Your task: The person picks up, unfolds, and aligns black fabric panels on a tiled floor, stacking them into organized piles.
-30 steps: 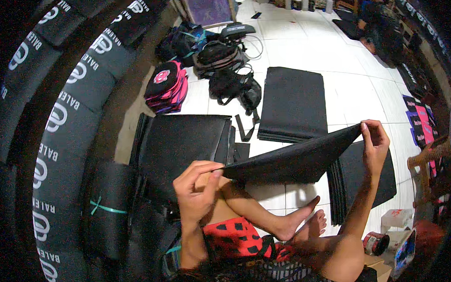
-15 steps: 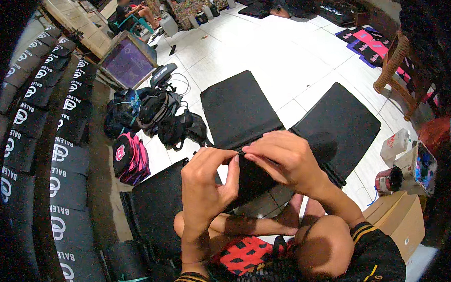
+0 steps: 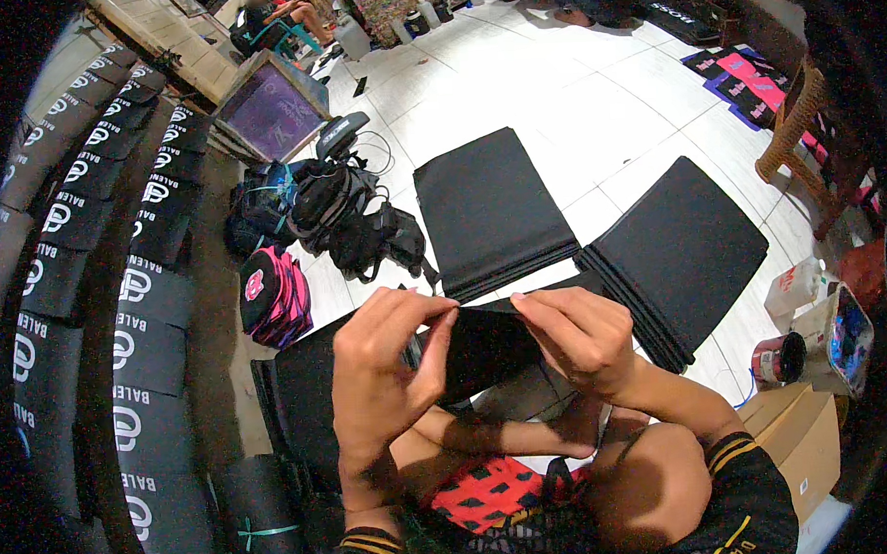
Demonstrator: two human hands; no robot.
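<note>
Between my two hands hangs a black sheet of cloth-like material (image 3: 495, 348), held up by its top edge over my crossed legs. My left hand (image 3: 383, 367) pinches that edge between thumb and fingertips at the left. A short span away, my right hand (image 3: 583, 342) pinches the same edge, thumb under fingers. Just beyond the hands lies a stack of flat black pieces (image 3: 495, 207) on the tiled floor. Another black stack (image 3: 692, 249) lies beyond my right hand, set at an angle. More black material (image 3: 306, 394) lies left of my left hand, partly hidden by it.
Rows of printed black panels (image 3: 153, 355) line the left side. Black bags (image 3: 339, 212) and a pink-and-black pile (image 3: 276, 297) sit left of the stacks. At right stand a cardboard box (image 3: 796, 440), a dark red can (image 3: 778, 358) and a wicker chair (image 3: 785, 133).
My hands have moved apart along the sheet's edge, the right one lower and further right. They no longer cover the near edge of the middle stack. The view has shifted slightly.
</note>
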